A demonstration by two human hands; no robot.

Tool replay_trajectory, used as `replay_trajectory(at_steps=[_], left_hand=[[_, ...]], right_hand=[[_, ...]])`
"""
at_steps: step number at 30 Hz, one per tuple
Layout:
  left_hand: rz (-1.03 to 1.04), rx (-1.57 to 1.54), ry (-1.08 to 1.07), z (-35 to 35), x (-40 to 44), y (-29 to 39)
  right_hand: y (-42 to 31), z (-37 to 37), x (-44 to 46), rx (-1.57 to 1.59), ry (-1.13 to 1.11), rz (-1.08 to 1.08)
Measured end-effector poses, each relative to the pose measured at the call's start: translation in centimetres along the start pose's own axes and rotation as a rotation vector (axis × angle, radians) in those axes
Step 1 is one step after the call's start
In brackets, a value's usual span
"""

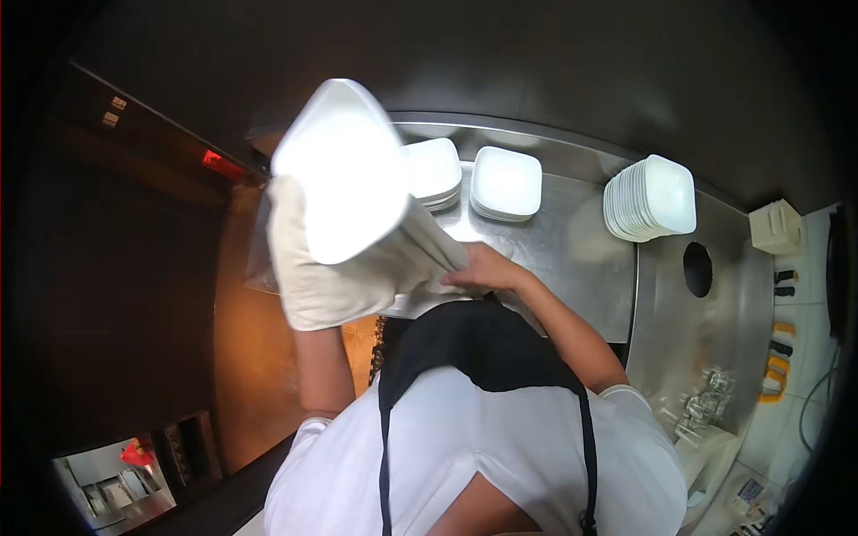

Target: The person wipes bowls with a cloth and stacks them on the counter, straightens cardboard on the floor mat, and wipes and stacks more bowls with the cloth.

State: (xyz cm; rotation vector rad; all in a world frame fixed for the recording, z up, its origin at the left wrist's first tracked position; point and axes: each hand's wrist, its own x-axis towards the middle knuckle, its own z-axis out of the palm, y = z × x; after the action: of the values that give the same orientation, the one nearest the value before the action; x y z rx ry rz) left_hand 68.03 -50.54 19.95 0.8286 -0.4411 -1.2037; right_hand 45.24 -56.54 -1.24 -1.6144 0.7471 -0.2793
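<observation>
A white square-cornered dish [344, 170] is raised at the left, tilted and slightly blurred. A beige cloth [335, 290] drapes over my left hand and wraps the dish's lower edge; through it my left hand holds the dish, its fingers hidden. My right hand [487, 268] is closed on a bunched end of the cloth, in front of my black apron [474, 344]. Just beyond the raised dish stands a short stack of white dishes [433, 170], partly covered by it. Beside that is another short stack of white dishes [507, 181].
A taller, leaning stack of white dishes [670, 195] stands on the steel counter [572, 268] at the right. Further right are a round dark hole [698, 269], a white box [776, 227] and a heap of clear glassware [706, 402]. Orange-handled tools [774, 380] hang along the tiled wall.
</observation>
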Motion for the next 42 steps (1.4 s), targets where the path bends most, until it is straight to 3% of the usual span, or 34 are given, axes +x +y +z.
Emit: replay_trajectory(at_steps=[4,5,7,9,11,12,13,15,16,18,21,25,26,28,30,32,33,34,36,38,40,42], left_hand=[[0.406,0.271,0.214,-3.4,0.5,3.7],[0.397,0.189,0.213,-4.6,0.4,4.0],[0.572,1.269,0.550,-6.4,-2.1,3.0],[0.571,1.755,0.586,-9.0,-2.5,-0.2],[0.375,0.954,0.349,-5.9,-2.4,-2.6],[0.186,0.229,0.205,-1.7,-2.5,-3.0],[0.410,0.660,0.138,-3.7,-1.8,-5.9],[0.483,0.773,0.005,-4.6,-0.3,-9.5],[0.340,0.429,-0.086,-4.2,0.1,-10.3],[0.038,-0.347,-0.122,-3.4,0.7,-11.7],[0.074,-0.085,-0.024,-4.2,-0.1,-9.9],[0.460,0.818,0.031,-5.0,-1.3,-9.9],[0.582,1.031,0.036,-4.9,-1.3,-10.5],[0.578,0.985,0.032,-4.1,-0.9,-11.7],[0.446,0.652,0.046,-4.5,0.5,-11.8],[0.277,0.234,0.112,-5.7,2.1,-11.5],[0.281,0.264,0.168,-6.3,1.9,-11.4],[0.283,0.294,0.224,-6.8,1.7,-11.3],[0.609,1.006,0.439,-7.6,2.7,-9.7],[0.610,0.861,0.233,-2.4,-0.5,-5.8],[0.812,1.442,-0.022,-1.2,-1.6,-2.2],[0.798,1.647,-0.151,-3.3,-1.4,-2.5]], right_hand=[[2.9,-0.8,-2.8,-0.273,-0.071,0.136],[2.2,-2.0,-4.7,-0.209,0.047,0.082],[-3.2,-4.0,-6.1,0.014,0.209,-0.053],[-7.7,-5.3,-6.5,0.247,0.327,-0.289],[-12.3,-5.7,-5.1,0.481,0.392,-0.552],[-14.7,-4.8,-3.8,0.648,0.412,-0.641],[-14.8,-4.7,-2.3,0.417,0.376,-0.561],[-14.5,-3.1,2.0,-0.254,0.511,-0.646],[-14.9,-1.6,4.2,-0.707,0.668,-0.797],[-14.9,1.1,4.0,-0.728,0.530,-0.629],[-12.5,0.9,2.6,-0.821,0.332,-0.598],[-12.9,-0.7,2.9,-0.943,0.740,-0.507],[-13.1,-0.2,3.3,-0.811,0.792,-0.533],[-13.8,1.2,4.6,-0.550,0.888,-0.589],[-14.0,2.7,3.9,-0.365,0.606,-0.417],[-13.1,2.9,3.1,-0.434,0.381,-0.484],[-12.7,2.4,2.8,-0.530,0.268,-0.512],[-12.4,1.5,2.2,-0.622,0.304,-0.505],[-12.8,-0.5,0.8,-0.811,0.367,-0.496],[-13.1,-2.8,-0.8,-0.809,0.604,-0.608],[-13.0,-3.0,-1.2,-0.723,0.761,-0.713],[-12.4,-1.7,-2.0,-0.554,0.843,-0.805]])
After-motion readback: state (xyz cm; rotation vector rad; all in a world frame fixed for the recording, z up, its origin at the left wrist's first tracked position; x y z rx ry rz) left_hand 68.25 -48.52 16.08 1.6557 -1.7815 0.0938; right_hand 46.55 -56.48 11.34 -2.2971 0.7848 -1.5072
